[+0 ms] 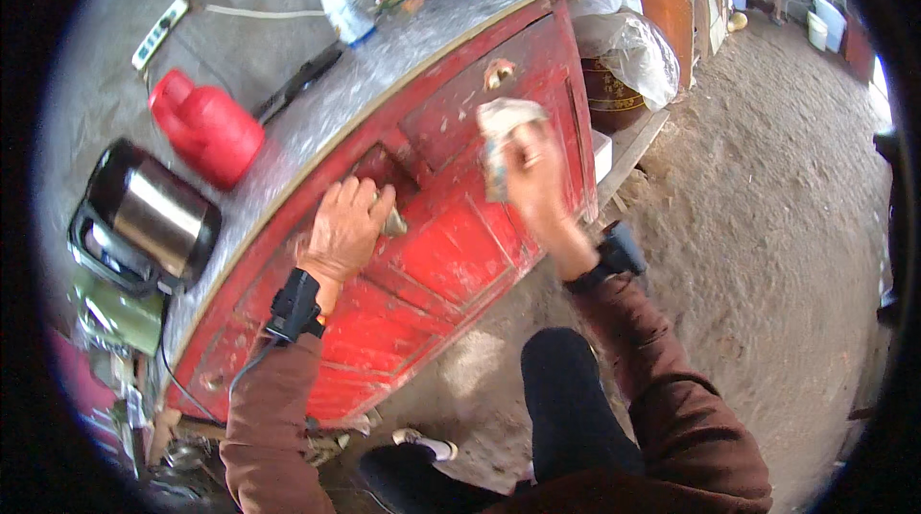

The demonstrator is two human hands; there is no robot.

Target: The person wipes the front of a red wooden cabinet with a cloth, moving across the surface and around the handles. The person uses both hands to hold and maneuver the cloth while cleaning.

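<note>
A red wooden cabinet [446, 255] with worn paint stands before me. My left hand [351, 222] is curled at its front, by a dark recess [385, 168] among the drawers. A small greyish-green piece [394, 223], perhaps cloth, pokes out under the fingers; most of it is hidden. Farther right, my right hand [534, 176] is blurred and grips a crumpled whitish cloth [511, 116] in front of a drawer front [468, 100]. Part of that cloth hangs below the fingers, with bluish and brown patches. Above it, the drawer front bears a pale, chipped round spot [498, 73].
On the cabinet top [288, 147] stand a red jug [209, 129], an electric kettle [155, 208], a green container [119, 316] and a blue-white pouch [342, 6]. A power strip [160, 33] is behind. A dark jar [611, 89] under plastic stands right of the cabinet.
</note>
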